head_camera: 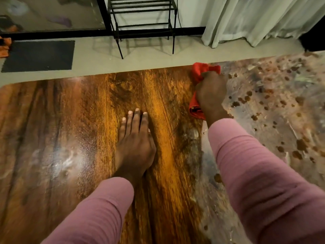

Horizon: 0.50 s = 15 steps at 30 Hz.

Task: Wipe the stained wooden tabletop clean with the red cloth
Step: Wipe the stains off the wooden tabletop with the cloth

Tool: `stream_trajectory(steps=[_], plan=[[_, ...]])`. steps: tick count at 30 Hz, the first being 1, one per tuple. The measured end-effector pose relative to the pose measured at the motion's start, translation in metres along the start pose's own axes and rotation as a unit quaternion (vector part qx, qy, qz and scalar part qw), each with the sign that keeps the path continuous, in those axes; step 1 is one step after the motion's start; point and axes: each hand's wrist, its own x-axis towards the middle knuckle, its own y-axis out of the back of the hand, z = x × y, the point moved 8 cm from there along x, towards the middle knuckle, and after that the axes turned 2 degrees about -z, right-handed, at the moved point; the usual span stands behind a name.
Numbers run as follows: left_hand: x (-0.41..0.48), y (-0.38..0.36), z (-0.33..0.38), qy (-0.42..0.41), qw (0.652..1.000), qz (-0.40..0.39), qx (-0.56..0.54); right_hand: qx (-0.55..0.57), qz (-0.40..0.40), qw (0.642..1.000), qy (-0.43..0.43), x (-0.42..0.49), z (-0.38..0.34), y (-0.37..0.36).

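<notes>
We find the right grip [212,93] curled tight around the red cloth [199,72]. The cloth shows beyond the knuckles and just left of them, pressed to the worktop [70,124] near its far edge. The left grip [134,143] lies flat on bare wood well left of the right grip, fingers straight, holding nothing. Brown stains [246,101] and a grey film start immediately right of the right grip. We judge the cloth soft, light and limp. It is best held wadded in the palm with a broad face down, or it may bunch and only smear.
</notes>
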Motion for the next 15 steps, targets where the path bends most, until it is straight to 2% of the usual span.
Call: stream_trajectory(steps=[4, 7, 8, 10, 13, 15], plan=[[0.002, -0.001, 0.0, -0.001, 1.0, 0.0, 0.0, 0.014, -0.089, 0.993, 0.081, -0.019, -0.023, -0.023], [0.001, -0.001, 0.001, 0.001, 1.0, -0.003, -0.002, 0.002, -0.163, 0.959, 0.231, -0.041, -0.037, -0.03], [0.001, -0.001, 0.001, 0.0, 1.0, -0.003, -0.002, -0.006, -0.178, 0.951, 0.253, -0.042, -0.033, -0.029], [0.002, -0.002, 0.001, -0.002, 1.0, -0.003, -0.001, -0.016, -0.153, 0.969, 0.194, -0.026, -0.012, -0.018], [0.001, -0.003, 0.0, -0.005, 1.0, -0.002, 0.004, 0.003, -0.033, 0.999, 0.007, -0.014, 0.021, 0.006], [0.001, -0.003, 0.001, -0.006, 1.0, -0.002, 0.004, 0.014, -0.02, 1.0, -0.01, -0.023, 0.014, 0.004]])
